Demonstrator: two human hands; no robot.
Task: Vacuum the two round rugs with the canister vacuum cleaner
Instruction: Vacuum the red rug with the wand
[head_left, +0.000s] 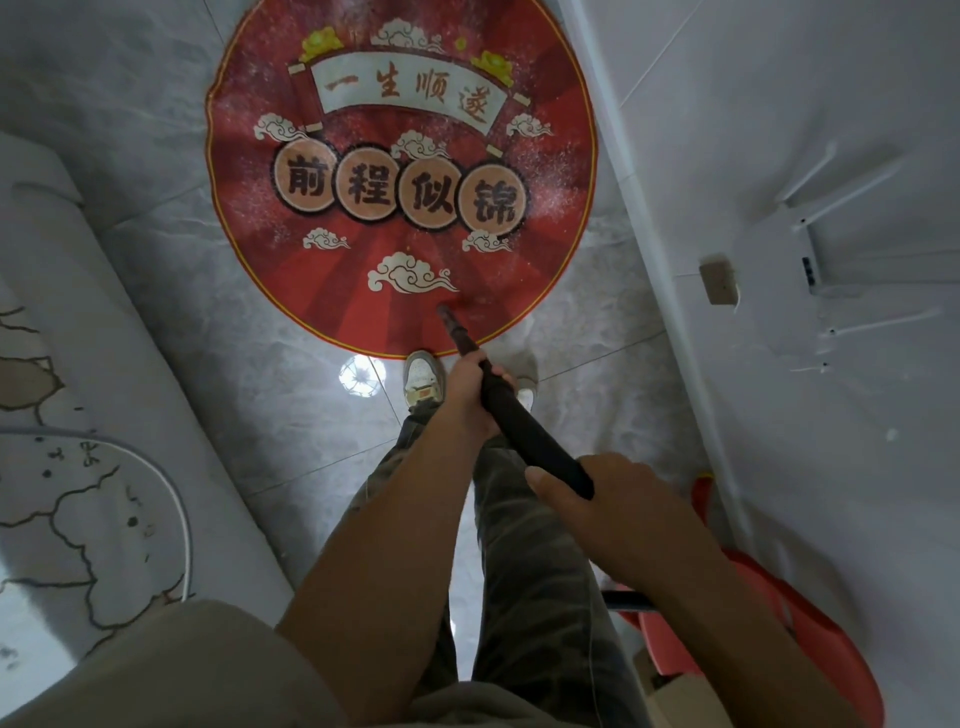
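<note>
Fingers (500, 375) of left hand (467, 402) and right hand (615, 506) grip the wand (519, 434), slanting forward-left, tip on the red rug (249, 182).

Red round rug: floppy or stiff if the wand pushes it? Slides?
Likely floppy: the thin red round rug puckers at the dark vacuum wand tip, and its left edge ripples. Probably slides easily on the glossy grey tile floor.

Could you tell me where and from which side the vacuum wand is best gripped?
Grip the vacuum wand on its straight dark shaft, coming from above. It slants down and away to the red rug, so one hand low, as the left hand wraps it, likely steers the tip, and the right hand at the upper end pushes.
</note>
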